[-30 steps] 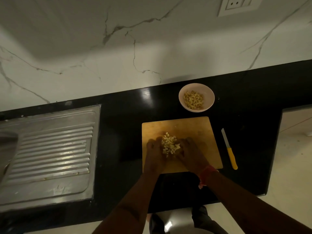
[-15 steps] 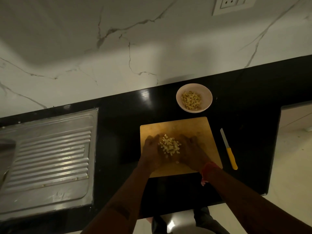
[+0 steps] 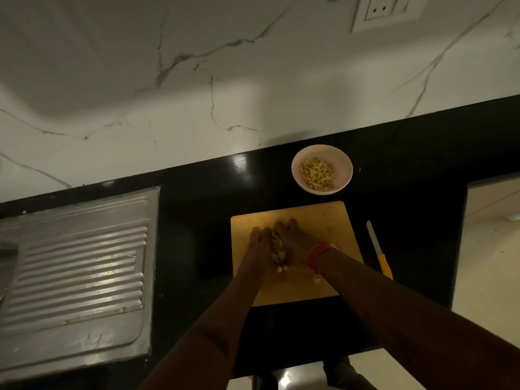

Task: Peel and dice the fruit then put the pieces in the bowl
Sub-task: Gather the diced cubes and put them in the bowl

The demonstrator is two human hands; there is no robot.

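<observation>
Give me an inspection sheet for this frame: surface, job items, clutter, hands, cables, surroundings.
Surface: black countertop; wooden cutting board on it.
Job's things: diced fruit pile on the board; white bowl beyond it, already holding dice.
Clutter: yellow-handled knife lying right of the board.
Hands: left hand and right hand cupped around the pile.
Cables: nothing seen.
Surroundings: steel sink drainboard at left, marble wall, wall socket.
</observation>
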